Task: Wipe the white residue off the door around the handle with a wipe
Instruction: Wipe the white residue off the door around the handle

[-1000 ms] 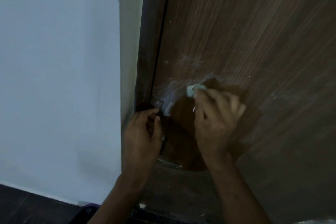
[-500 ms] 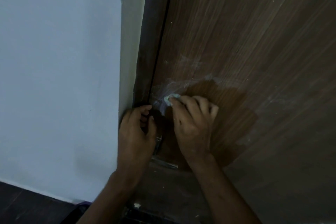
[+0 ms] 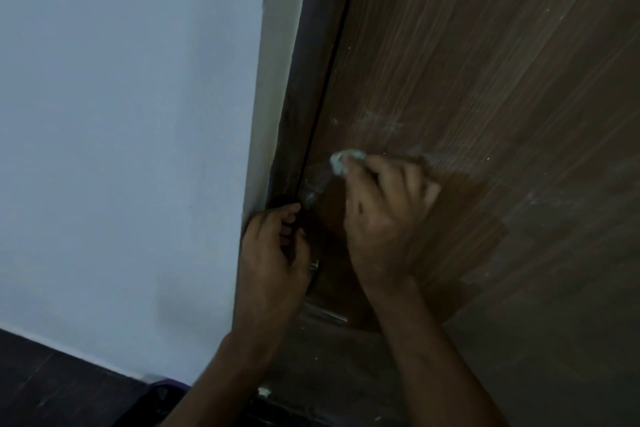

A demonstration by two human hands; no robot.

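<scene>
Wipe (image 3: 346,160) sits bunched under your right hand (image 3: 384,218), fingertips curled over and pinching it flat against the wooden door (image 3: 485,80), just right of the dark gap at the door edge and above the handle (image 3: 313,265). You hold it wadded small, likely so pressure lands on one spot of white residue (image 3: 382,123), which streaks the wood above and left of the wad. Your left hand (image 3: 273,253) is curled round the handle area at the door edge, fingers hooked toward the frame; probably bracing the door so it does not swing while you scrub. Only a glint of metal from the handle shows past the fingers, so the exact grip is hard to tell. A darker, damp-looking patch spreads right of and below your right hand, which I judge as already-wiped wood; pale smears remain further right and near the gap. Compared with half a second ago, the wad has moved up and slightly right, away from the spot just beside the gap, and the right hand has risen with it. The left hand has stayed where it was. White wall (image 3: 121,114) fills the left side.
</scene>
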